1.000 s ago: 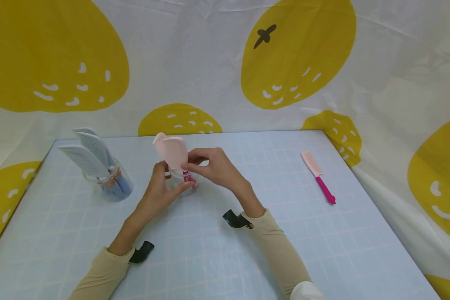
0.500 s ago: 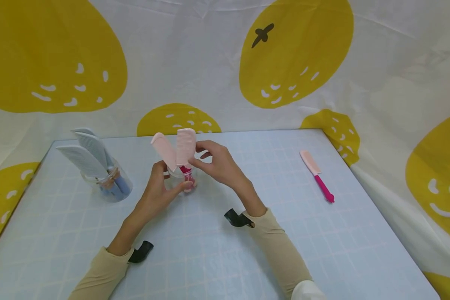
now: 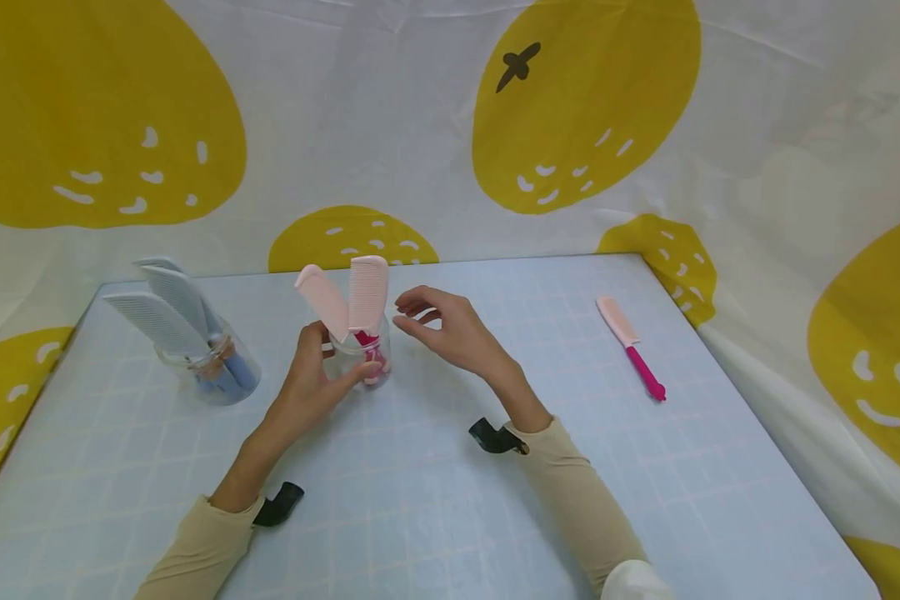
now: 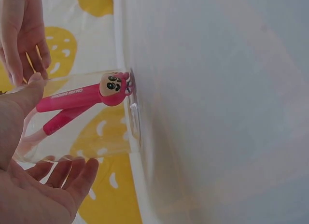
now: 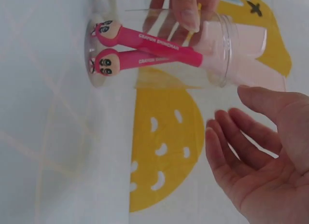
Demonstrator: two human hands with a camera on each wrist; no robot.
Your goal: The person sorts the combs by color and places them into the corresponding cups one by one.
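Observation:
My left hand [image 3: 317, 379] grips a clear glass jar [image 4: 116, 137], thumb on the near side and fingers round the far side. Two combs with pale pink blades and magenta handles stand in it, handles down. One comb [image 3: 369, 292] rises nearly upright; the other comb [image 3: 322, 296] leans left. Small cartoon heads on the handle ends [image 5: 107, 63] rest near the jar's bottom. Just right of the jar, my right hand [image 3: 450, 329] is held in the air, fingers loosely bent and holding nothing. A third pink comb [image 3: 630, 346] lies on the table at the right.
A second glass jar [image 3: 251, 367] with twine round its neck stands at the left, holding several light blue combs [image 3: 161, 321]. The table [image 3: 435, 517] has a pale blue checked cover. Behind it hangs a white cloth [image 3: 360, 108] with big yellow fruit prints.
The right hand turned the second comb so its teeth show, let go of it in the jar, and drew back to the right. The left hand stays on the jar.

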